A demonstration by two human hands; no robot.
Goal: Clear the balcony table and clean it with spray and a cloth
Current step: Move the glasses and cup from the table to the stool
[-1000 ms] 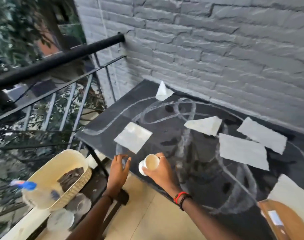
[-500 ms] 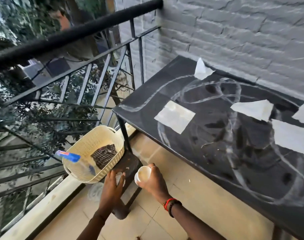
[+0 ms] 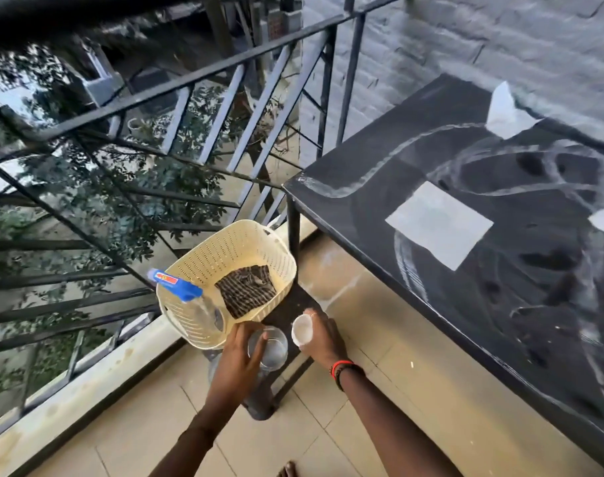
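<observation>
Down on the low dark stool [image 3: 287,311] beside the table leg, the left hand [image 3: 237,359] has its fingers curled round a clear cup [image 3: 271,352], while the right hand [image 3: 323,340] grips a small white cup [image 3: 302,330] just beside it. The cream basket [image 3: 218,259] fills most of the stool, with the striped cloth [image 3: 247,294] inside and the spray bottle [image 3: 181,287] leaning over its rim. Little room is left near the edge, so either cup could tip off onto the tiles if it is set down carelessly, and a nudge to the basket might topple the bottle. Paper scraps [image 3: 438,228] lie loose on the chalky tabletop [image 3: 380,160]; a gust could carry them through the railing [image 3: 190,84].
</observation>
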